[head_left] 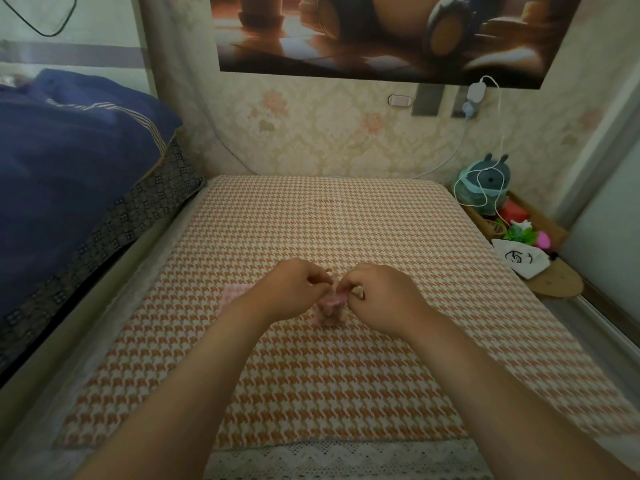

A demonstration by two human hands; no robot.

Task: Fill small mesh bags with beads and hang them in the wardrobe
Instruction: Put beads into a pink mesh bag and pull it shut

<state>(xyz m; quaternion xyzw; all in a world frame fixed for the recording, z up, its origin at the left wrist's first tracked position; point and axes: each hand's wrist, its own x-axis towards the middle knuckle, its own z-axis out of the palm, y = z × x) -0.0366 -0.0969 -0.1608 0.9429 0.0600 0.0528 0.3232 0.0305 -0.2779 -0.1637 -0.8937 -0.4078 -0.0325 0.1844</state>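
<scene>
Your two bare forearms reach forward over a table covered in an orange-and-white houndstooth cloth, and your hands meet near its middle. Between them sits a small pink mesh bag, resting on the cloth with its long axis upright: the rounded, filled bottom is down and the gathered neck points up toward your fingers. Your left hand has its fingers curled in with thumb and forefinger pinched together at the bag's top; what exactly they grip is too small to tell. Your right hand is likewise curled, its fingertips pinching pink material at the neck of the bag. The two pinches sit just beside each other. A flat pink piece lies on the cloth, partly hidden under your left wrist. To the left is a bed with a dark blue quilt. At the far right, a green plush toy sits in a wooden tray beside a white drawstring pouch.
</scene>
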